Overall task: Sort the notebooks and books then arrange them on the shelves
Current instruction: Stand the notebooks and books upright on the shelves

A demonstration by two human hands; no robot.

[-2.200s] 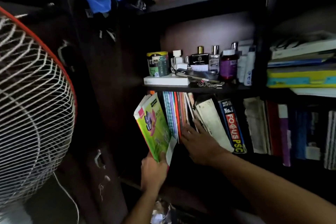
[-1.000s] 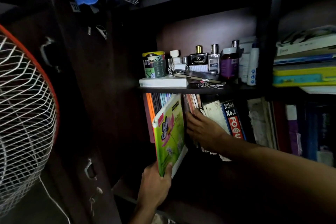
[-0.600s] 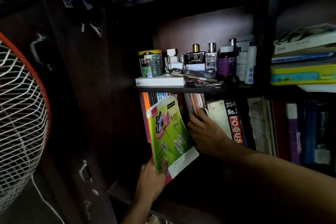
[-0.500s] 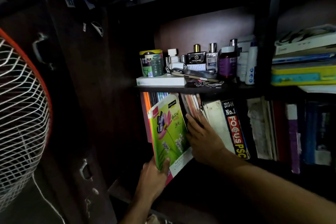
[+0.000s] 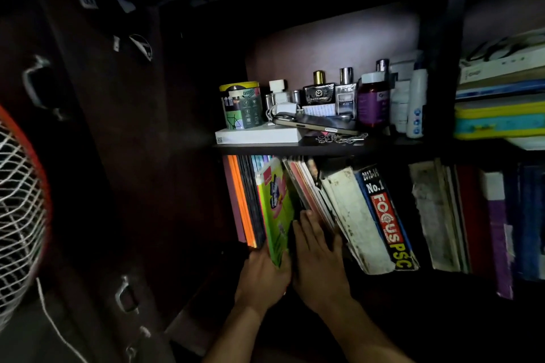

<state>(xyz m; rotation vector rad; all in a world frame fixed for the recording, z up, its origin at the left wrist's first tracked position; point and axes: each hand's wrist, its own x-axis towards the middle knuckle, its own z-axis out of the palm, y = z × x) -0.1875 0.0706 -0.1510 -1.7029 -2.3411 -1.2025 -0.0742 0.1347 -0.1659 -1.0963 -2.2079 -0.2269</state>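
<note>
A green notebook [image 5: 275, 209] with a flower cover stands nearly upright in the lower shelf, partly slid into a gap between orange and dark notebooks [image 5: 244, 200] on its left and leaning thin books [image 5: 306, 186] on its right. My left hand [image 5: 262, 277] grips the green notebook's bottom corner. My right hand [image 5: 317, 256] lies flat with straight fingers against the leaning books, holding them to the right. A thick white book [image 5: 354, 218] and a "FOCUS PSC" book [image 5: 386, 215] lean further right.
The shelf board [image 5: 295, 149] above carries a tin, perfume bottles, a phone, a white box and a chain. Stacked flat books [image 5: 498, 109] lie at the right. More upright books [image 5: 501, 224] fill the lower right. A fan grille [image 5: 17, 215] stands at the left beside a dark cupboard door.
The green notebook has turned from tilted out with its cover showing to nearly upright and has gone into the gap. My right hand has slid down the leaning books, still pressing them right.
</note>
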